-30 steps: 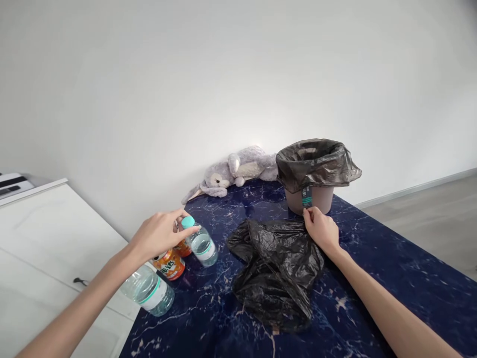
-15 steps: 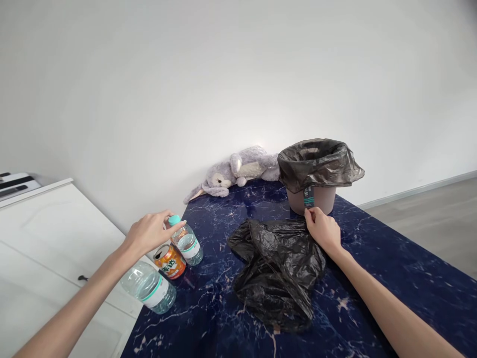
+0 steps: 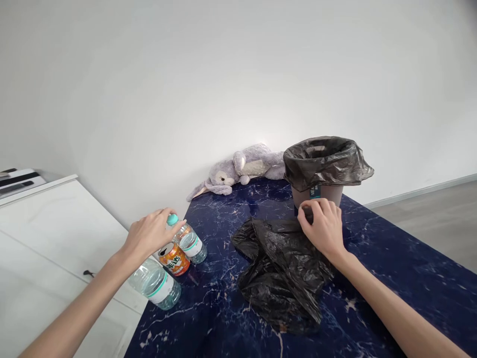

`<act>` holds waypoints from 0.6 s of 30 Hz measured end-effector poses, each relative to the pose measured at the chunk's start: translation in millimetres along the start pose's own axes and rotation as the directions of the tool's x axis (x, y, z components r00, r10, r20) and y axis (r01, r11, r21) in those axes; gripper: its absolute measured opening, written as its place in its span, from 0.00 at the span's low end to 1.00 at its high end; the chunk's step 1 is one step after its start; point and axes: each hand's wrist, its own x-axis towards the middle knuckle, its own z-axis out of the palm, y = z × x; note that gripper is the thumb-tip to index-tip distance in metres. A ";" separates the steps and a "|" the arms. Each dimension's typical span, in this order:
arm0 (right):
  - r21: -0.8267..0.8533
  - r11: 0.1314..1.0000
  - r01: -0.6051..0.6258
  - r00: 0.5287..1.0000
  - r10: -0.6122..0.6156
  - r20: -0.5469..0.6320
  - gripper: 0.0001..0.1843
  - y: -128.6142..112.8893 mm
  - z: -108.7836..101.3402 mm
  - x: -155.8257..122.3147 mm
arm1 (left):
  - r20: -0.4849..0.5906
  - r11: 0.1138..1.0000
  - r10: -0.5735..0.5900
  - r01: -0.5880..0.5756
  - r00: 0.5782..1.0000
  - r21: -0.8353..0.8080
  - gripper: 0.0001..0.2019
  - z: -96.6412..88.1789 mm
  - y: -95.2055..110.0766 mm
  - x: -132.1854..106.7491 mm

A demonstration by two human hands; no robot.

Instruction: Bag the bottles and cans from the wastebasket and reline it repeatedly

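My left hand (image 3: pixel 151 233) reaches in from the left. Its thumb and fingers close around the neck of a small clear water bottle (image 3: pixel 193 245) with a teal cap; the bottle leans a little. Beside it are an orange drink can (image 3: pixel 175 258) with its top opened and a larger clear bottle (image 3: pixel 160 289), whose upper part my forearm hides. My right hand (image 3: pixel 324 226) is at the upper right edge of a crumpled black plastic bag (image 3: pixel 283 273), fingers curled in a pinch that seems to hold it. A bin (image 3: pixel 331 195) with a black liner stands just behind this hand.
The dark blue marbled table (image 3: pixel 223 323) holds everything. A grey plush rabbit (image 3: pixel 248 166) lies against the white wall at the back. To the left is a white cabinet (image 3: pixel 55 223). Grey floor (image 3: pixel 439 219) shows past the right table edge.
My right hand has lifted slightly and turned, its fingers more curled and the bag's right edge shifting. The small bottle tilts a bit more towards my left hand. The view has shifted slightly.
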 end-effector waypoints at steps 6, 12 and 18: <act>0.174 0.941 0.291 0.895 -0.332 0.297 0.09 -54.7 -26.8 -43.5 | -0.010 0.999 0.011 -0.011 1.000 0.051 0.26 3.0 -3.2 -5.0; 0.019 0.921 0.389 0.789 -0.344 0.509 0.07 -55.3 -49.3 -73.2 | -0.452 0.973 0.221 -0.223 0.864 0.049 0.26 -2.4 10.8 -18.1; 0.082 0.980 0.182 0.890 -0.200 0.411 0.13 -61.5 -90.3 -51.8 | -0.534 0.735 0.475 -0.649 0.699 -0.195 0.12 -11.3 57.8 -43.2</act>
